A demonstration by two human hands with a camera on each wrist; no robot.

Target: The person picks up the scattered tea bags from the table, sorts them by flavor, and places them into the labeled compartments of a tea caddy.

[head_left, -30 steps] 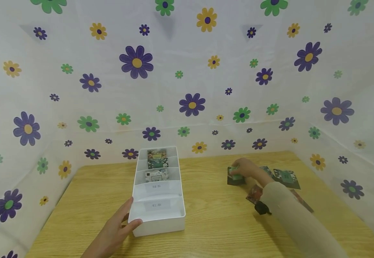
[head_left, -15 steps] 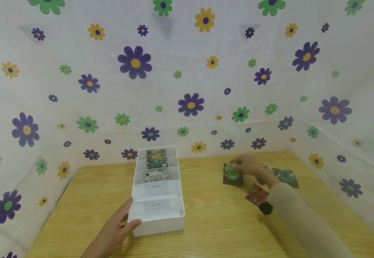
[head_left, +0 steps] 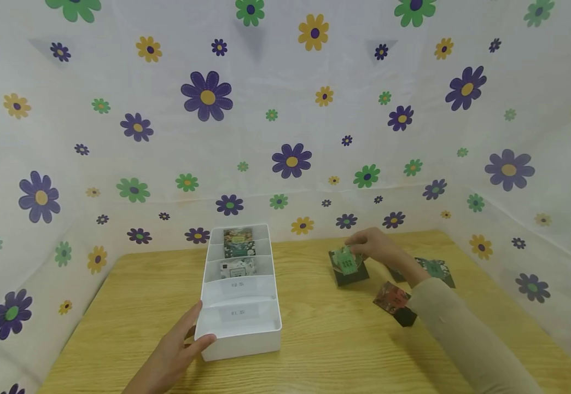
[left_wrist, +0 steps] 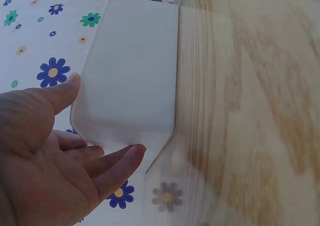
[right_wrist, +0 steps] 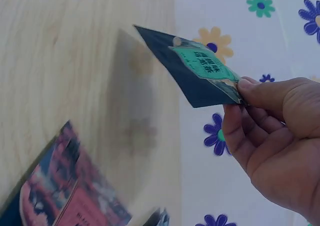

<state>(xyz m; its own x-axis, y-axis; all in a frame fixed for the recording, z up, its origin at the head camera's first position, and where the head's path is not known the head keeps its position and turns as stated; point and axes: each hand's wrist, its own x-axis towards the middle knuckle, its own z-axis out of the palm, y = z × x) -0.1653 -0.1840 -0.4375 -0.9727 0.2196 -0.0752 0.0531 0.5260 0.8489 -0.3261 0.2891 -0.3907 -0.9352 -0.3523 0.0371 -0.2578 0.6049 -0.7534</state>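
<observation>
My right hand [head_left: 379, 247] pinches a dark green tea sachet [head_left: 347, 267] by one corner, thumb on top. In the right wrist view the sachet [right_wrist: 200, 68] hangs tilted over the wood, its light green label facing up. My left hand [head_left: 172, 347] rests at the near left corner of a long white divided box [head_left: 248, 345]. Its fairly straight fingers and thumb touch the box's outer wall [left_wrist: 130, 61]. Several sachets, among them a white-labelled one [head_left: 238, 268], stand in the box's far compartments; the two nearest compartments hold only paper labels with Chinese characters.
A red-labelled sachet [head_left: 391, 296] lies on the wooden table [head_left: 315, 339] below my right forearm. Another green sachet [head_left: 435, 269] lies at the right, partly behind the wrist. A flower-patterned white sheet [head_left: 285, 131] encloses the table's back and sides.
My right hand has lifted the green sachet and moved a little left with it, tilting it. The left hand and the box stay in place.
</observation>
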